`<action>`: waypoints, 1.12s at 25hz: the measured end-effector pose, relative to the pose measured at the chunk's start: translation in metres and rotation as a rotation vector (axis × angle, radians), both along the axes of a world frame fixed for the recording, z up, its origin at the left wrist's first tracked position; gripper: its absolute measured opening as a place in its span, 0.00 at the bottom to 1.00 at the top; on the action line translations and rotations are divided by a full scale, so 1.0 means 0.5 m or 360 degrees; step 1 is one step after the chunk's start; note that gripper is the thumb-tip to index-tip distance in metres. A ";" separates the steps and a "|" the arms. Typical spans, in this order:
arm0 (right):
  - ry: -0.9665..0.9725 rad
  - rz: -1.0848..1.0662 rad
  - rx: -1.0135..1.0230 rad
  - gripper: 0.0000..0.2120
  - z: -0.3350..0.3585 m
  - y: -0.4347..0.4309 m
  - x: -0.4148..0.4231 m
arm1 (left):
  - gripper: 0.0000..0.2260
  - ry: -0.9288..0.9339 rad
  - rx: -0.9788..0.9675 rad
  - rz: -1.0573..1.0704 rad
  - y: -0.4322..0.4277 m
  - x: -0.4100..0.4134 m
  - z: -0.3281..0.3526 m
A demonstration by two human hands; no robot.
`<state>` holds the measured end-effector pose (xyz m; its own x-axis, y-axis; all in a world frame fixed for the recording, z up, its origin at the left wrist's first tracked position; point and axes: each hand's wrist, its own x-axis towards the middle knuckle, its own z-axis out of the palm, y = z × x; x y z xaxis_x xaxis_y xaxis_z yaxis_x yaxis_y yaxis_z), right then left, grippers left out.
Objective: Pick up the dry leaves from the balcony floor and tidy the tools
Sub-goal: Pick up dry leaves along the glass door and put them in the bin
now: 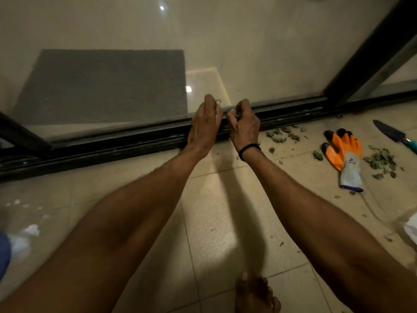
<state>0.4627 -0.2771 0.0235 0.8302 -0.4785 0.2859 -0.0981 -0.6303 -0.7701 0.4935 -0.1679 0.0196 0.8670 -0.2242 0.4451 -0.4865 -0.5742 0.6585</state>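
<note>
Both my arms reach forward to the black sliding-door track [135, 141]. My right hand [244, 125] is curled round a small bunch of dry leaves [238, 114] just above the track. My left hand [206, 123] is beside it, fingers bent down at the track, with a small leaf bit [218, 101] at its fingertips; whether it pinches that bit is unclear. More dry leaves [279, 134] lie on the tiles right of my hands, and another pile [381, 162] lies farther right. An orange and grey glove [345, 154] lies between the piles. A dark trowel [392, 134] lies at the far right.
Glass door panels stand behind the track, with a grey mat [103, 84] seen through them. A black door frame [370, 53] rises at the right. My bare foot [255, 294] is on the tiles at the bottom. A white bag edge [411, 227] shows at the right border.
</note>
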 end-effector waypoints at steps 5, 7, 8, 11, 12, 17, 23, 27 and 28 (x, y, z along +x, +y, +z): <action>-0.0243 0.0220 0.0109 0.06 0.093 0.219 0.064 | 0.06 -0.0263 -0.0168 0.0368 0.199 0.023 0.096; -0.0340 0.0358 0.0181 0.06 0.138 0.327 0.075 | 0.06 -0.0319 -0.0171 0.0510 0.312 0.009 0.136; -0.0378 0.0418 0.0226 0.06 0.160 0.379 0.077 | 0.05 -0.0337 -0.0174 0.0577 0.367 0.001 0.161; -0.0422 0.0651 0.0403 0.05 0.229 0.561 0.068 | 0.05 -0.0336 -0.0109 0.0833 0.531 -0.046 0.270; -0.0413 0.0711 0.0452 0.04 0.251 0.619 0.061 | 0.05 -0.0310 -0.0093 0.0907 0.580 -0.065 0.312; -0.0242 0.1056 0.0653 0.06 0.358 0.869 0.007 | 0.12 0.0219 0.0180 0.1337 0.835 -0.149 0.476; 0.0747 0.1444 0.1260 0.11 0.400 1.070 -0.092 | 0.15 0.1657 0.0436 0.1463 1.083 -0.303 0.486; 0.1295 0.1579 0.1358 0.09 0.375 1.125 -0.146 | 0.19 0.2003 0.0157 0.1578 1.135 -0.351 0.435; 0.1406 0.1664 0.1317 0.08 0.370 1.129 -0.155 | 0.17 0.2006 0.0048 0.1612 1.132 -0.356 0.435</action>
